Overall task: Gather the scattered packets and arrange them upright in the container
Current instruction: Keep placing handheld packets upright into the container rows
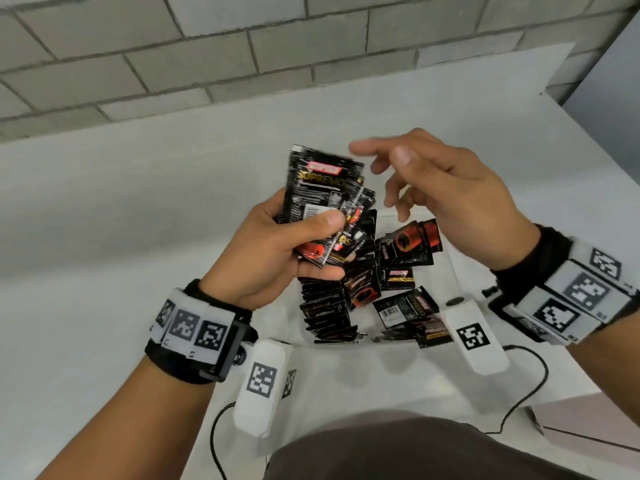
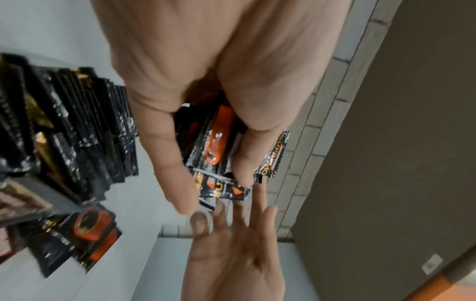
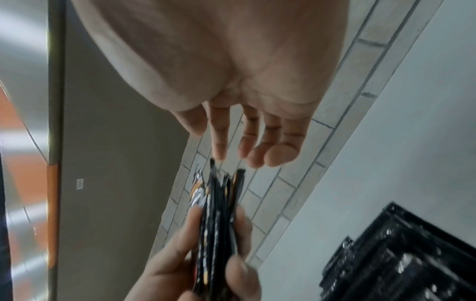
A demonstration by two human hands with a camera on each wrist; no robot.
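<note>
left hand (image 1: 277, 251) grips a fanned bundle of packets (image 1: 329, 209), thumb pressed across the front, fingers curled behind and under. bundle is black foil with red and gold print, top packet reads "supremo", held roughly upright and tilted a little away from the palm. in the left wrist view the same bundle (image 2: 219, 154) sits pinched between thumb and fingers, edges splayed past the fingertips. in the right wrist view the bundle (image 3: 221, 213) shows edge-on, thumb on one side, fingers on the other.

right hand (image 1: 446, 188) holds nothing, fingers loosely spread and slightly bent, hovering just beside the bundle's top edge, not touching it as far as the head view shows. right wrist view: fingertips (image 3: 278, 156) just above the packet edges, small gap visible. left wrist view: right hand (image 2: 231, 250) palm facing the bundle, fingers reaching toward it; whether they touch is unclear there, blurred.

below the grip sits the clear container (image 1: 453, 271) on the white table (image 1: 138, 209). inside it, directly under the left hand, a row of packets (image 1: 327, 313) stands on edge, packed together. on the right-hand side of that row, loose packets (image 1: 405, 251) lie flat and tilted in a jumble, some overlapping. a grey block wall (image 1: 242, 53) is behind the table. wrist bands with printed markers on both wrists.
</note>
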